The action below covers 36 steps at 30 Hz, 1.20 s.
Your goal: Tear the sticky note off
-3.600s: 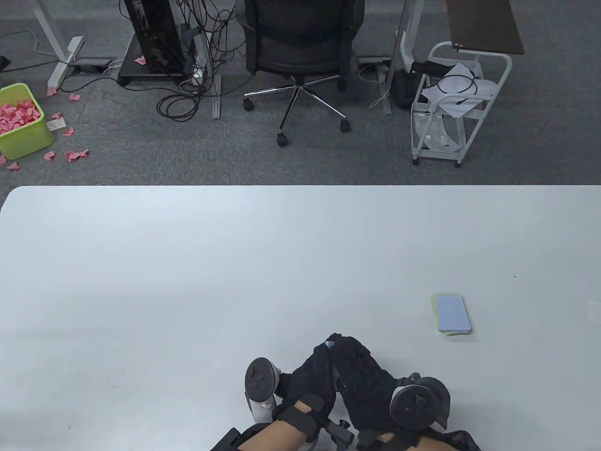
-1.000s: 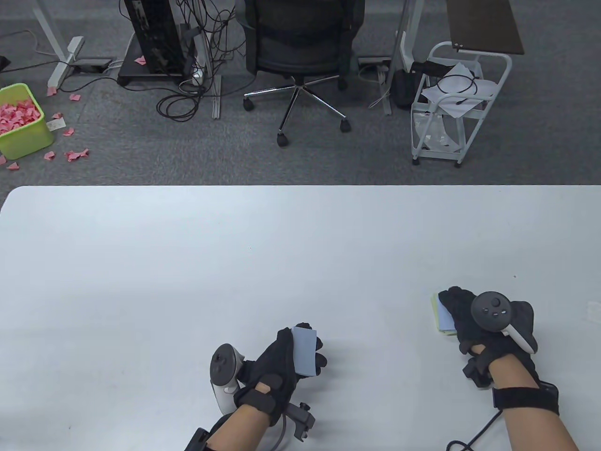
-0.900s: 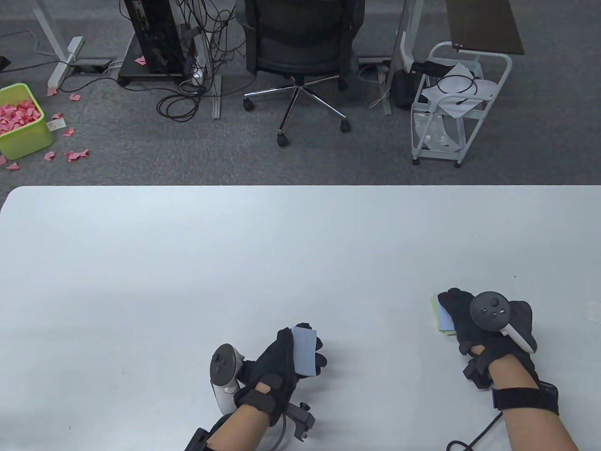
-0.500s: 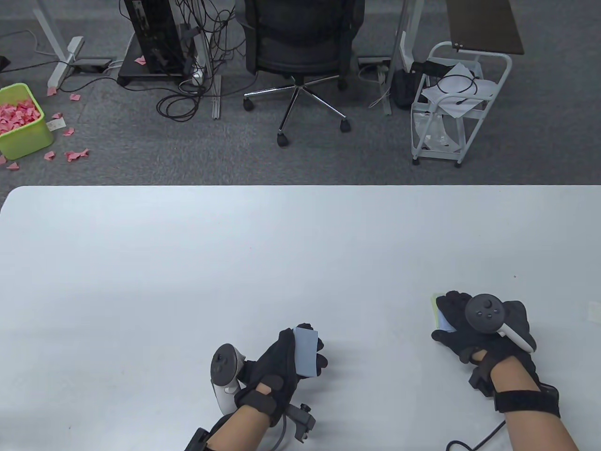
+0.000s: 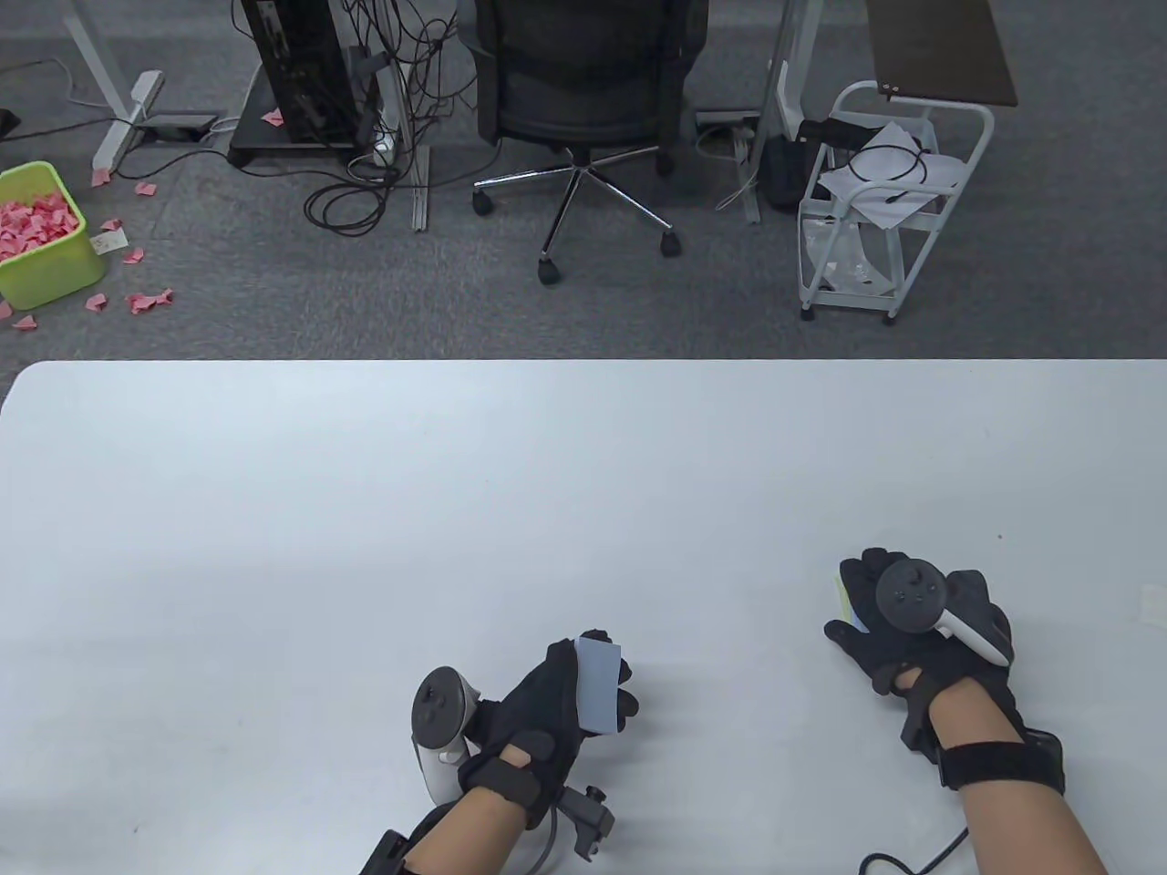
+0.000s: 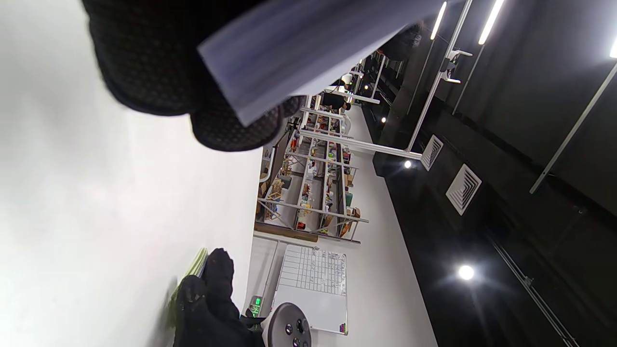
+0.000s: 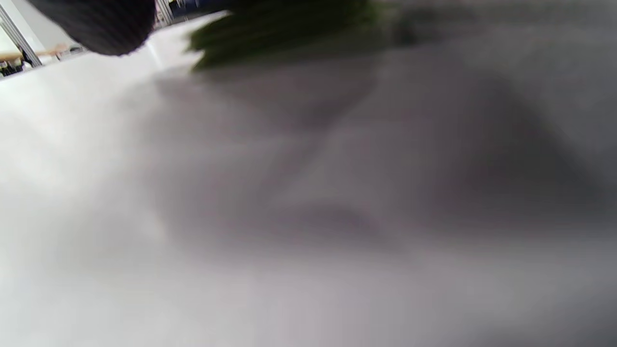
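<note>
office, swivel chair (image 5: 583,100), tangled cables (image 5: 365,173), carpet (image 5: 273,301)

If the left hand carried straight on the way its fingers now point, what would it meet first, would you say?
Probably nothing: the left hand, holding a blue sticky note, points up and slightly right across bare table. The path looks free to the far edge; the right hand lies well aside.

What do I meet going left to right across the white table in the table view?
Grey tracker on the left wrist → black-gloved left hand → loose pale blue sticky note that it holds → yellow-green edge of the sticky note pad → black-gloved right hand resting on the pad.
</note>
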Each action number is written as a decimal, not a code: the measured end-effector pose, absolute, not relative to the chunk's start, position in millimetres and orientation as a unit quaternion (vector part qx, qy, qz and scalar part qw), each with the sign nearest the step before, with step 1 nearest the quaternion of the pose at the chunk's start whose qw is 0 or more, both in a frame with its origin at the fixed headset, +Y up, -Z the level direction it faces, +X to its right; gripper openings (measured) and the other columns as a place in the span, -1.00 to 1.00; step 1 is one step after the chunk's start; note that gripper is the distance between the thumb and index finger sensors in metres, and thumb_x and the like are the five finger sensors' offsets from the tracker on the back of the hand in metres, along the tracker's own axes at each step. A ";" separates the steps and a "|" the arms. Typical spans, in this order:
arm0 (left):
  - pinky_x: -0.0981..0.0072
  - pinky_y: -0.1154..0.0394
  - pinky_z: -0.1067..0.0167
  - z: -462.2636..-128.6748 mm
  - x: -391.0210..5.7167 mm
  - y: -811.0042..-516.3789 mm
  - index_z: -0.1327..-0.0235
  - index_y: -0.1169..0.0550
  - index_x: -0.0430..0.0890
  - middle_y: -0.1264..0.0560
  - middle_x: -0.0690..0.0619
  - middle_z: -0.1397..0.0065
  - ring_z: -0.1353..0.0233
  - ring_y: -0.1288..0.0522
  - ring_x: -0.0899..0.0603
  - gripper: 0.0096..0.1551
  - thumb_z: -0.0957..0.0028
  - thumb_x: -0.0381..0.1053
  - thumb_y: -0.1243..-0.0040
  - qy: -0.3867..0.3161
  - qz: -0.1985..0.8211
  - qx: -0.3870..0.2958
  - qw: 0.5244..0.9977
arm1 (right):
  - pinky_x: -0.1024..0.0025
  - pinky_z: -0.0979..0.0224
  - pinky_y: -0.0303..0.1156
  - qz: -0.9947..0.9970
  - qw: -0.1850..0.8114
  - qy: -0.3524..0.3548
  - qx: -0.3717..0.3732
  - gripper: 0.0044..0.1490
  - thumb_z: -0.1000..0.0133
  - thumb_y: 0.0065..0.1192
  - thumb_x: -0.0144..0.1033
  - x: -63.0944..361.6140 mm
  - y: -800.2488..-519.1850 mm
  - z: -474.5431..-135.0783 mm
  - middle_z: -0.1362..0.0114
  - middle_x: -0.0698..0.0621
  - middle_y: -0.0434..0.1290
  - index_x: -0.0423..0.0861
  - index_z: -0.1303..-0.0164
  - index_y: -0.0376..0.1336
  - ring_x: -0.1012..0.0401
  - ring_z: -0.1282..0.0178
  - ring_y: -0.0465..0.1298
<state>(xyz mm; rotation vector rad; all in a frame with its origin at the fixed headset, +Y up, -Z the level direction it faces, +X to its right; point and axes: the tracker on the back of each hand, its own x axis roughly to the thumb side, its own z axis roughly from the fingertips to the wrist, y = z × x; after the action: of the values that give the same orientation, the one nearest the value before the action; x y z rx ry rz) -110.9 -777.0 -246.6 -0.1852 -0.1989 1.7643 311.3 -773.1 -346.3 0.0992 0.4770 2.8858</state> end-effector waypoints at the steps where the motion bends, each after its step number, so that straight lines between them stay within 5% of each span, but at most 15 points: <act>1: -0.21 -0.62 -0.10 -246.9 -111.3 -777.4 -0.57 -0.34 -0.47 -0.49 -0.35 -0.42 -0.16 -0.66 -0.34 -0.12 -0.39 0.23 0.19 -0.086 0.769 -0.082 0.628 | -0.03 -0.68 -0.23 0.977 0.109 0.182 0.033 -0.01 -0.07 0.02 0.30 311.2 -776.7 -346.5 -0.64 0.10 -0.36 0.10 -0.53 -0.27 0.04 -0.67 -0.37; 11: -0.21 -0.61 -0.10 -247.0 -111.1 -780.3 -0.57 -0.33 -0.47 -0.49 -0.35 -0.42 -0.16 -0.66 -0.34 -0.12 -0.39 0.24 0.19 -0.076 0.770 -0.088 0.627 | 0.11 -0.65 -0.53 0.964 0.081 0.253 0.010 -0.04 -0.05 -0.35 0.35 308.6 -792.1 -344.2 -0.47 0.24 -0.74 0.23 -0.34 -0.64 0.16 -0.54 -0.71; 24: -0.20 -0.61 -0.10 -249.5 -118.2 -779.6 -0.57 -0.34 -0.47 -0.49 -0.35 -0.42 -0.17 -0.66 -0.34 -0.12 -0.39 0.24 0.19 -0.071 0.769 -0.078 0.630 | 0.09 -0.70 -0.42 0.973 0.033 0.229 0.007 -0.04 -0.03 -0.37 0.37 302.5 -788.8 -342.5 -0.54 0.20 -0.66 0.21 -0.39 -0.58 0.13 -0.61 -0.62; 36: -0.21 -0.61 -0.10 -249.0 -117.7 -778.3 -0.57 -0.34 -0.47 -0.49 -0.35 -0.43 -0.17 -0.65 -0.34 -0.12 -0.39 0.24 0.19 -0.073 0.766 -0.081 0.633 | 0.22 -0.65 -0.57 0.959 0.121 0.258 0.002 0.00 -0.08 -0.23 0.40 316.0 -794.1 -344.5 -0.51 0.30 -0.71 0.29 -0.37 -0.61 0.22 -0.58 -0.69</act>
<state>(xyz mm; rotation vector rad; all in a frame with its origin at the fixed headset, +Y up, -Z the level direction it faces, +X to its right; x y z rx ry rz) -117.7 -778.3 -249.0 -0.1856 -0.1672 1.7530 316.0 -794.1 -344.5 0.0070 0.7528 2.7986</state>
